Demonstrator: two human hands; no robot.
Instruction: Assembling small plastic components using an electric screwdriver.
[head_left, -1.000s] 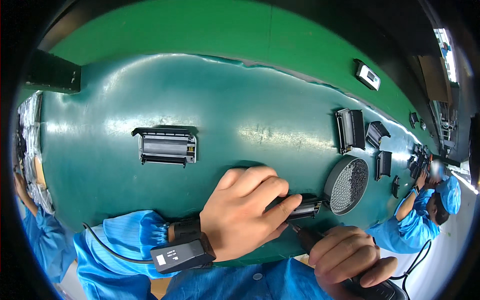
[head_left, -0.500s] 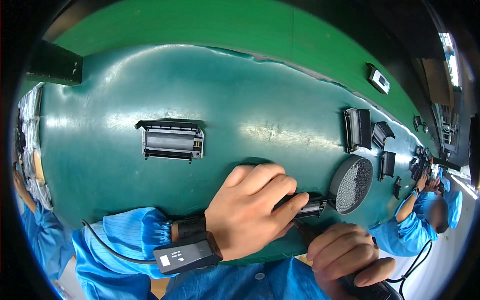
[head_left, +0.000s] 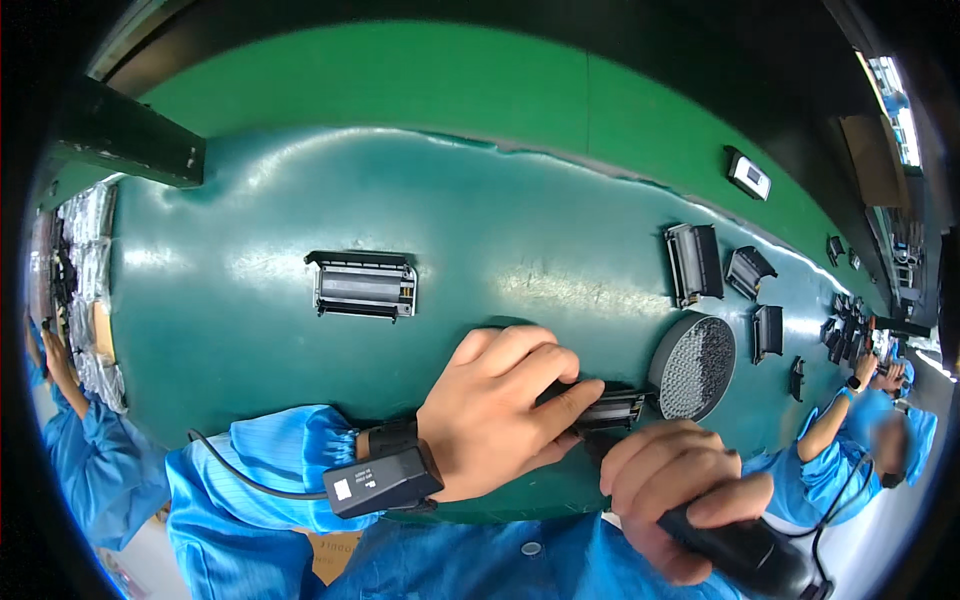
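Note:
My left hand (head_left: 500, 415) presses down on a small black-and-grey plastic housing (head_left: 618, 408) on the mat, its fingers curled over the left end. In my right hand (head_left: 665, 485) is a black corded electric screwdriver (head_left: 755, 550), its front end pointing at the near side of that housing. My fingers hide the screwdriver's tip, so I cannot tell whether it touches. Just right of the housing stands a round grey tray (head_left: 655, 375) holding many small dark pieces, probably screws. A similar housing (head_left: 365, 288) lies by itself at the left.
More black housings (head_left: 693, 263) lie beyond the tray on the green mat (head_left: 480, 230). A small white device with a display (head_left: 748, 175) is on the green back panel. Bagged parts (head_left: 92, 240) line the left edge. Co-workers in blue sit at both sides.
My view has shifted slightly, moving the lone housing rightward in the picture. The screwdriver's rear body shows more at the lower right. My left hand keeps its hold on the housing.

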